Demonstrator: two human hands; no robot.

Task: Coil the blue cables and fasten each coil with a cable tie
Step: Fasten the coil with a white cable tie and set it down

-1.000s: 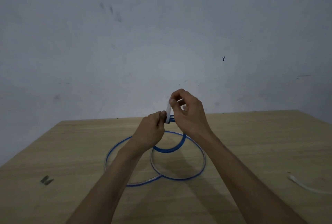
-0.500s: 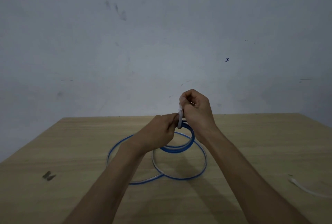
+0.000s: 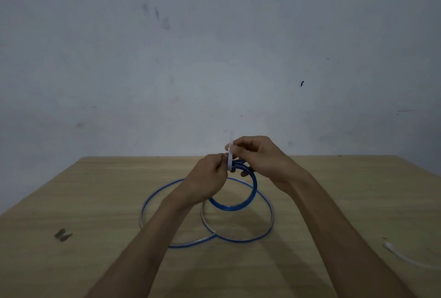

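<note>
A small blue cable coil (image 3: pixel 248 199) hangs above the wooden table (image 3: pixel 95 197), held up at its top between both hands. A white cable tie (image 3: pixel 230 154) wraps over the top of the coil and sticks upward. My left hand (image 3: pixel 210 178) pinches the coil and the tie's lower part from the left. My right hand (image 3: pixel 260 156) grips the tie's upper end from the right. Two larger loose loops of blue cable (image 3: pixel 269 221) lie flat on the table beneath, overlapping each other.
A second white cable tie (image 3: pixel 401 256) lies near the table's right edge. A small dark scrap (image 3: pixel 62 235) sits on the left of the table. A bare grey wall (image 3: pixel 214 58) stands behind the table's far edge.
Both hands stayed together at the coil's top. The tie's free end now stands higher above my right hand's fingers, and the small coil hangs a little more to the right.
</note>
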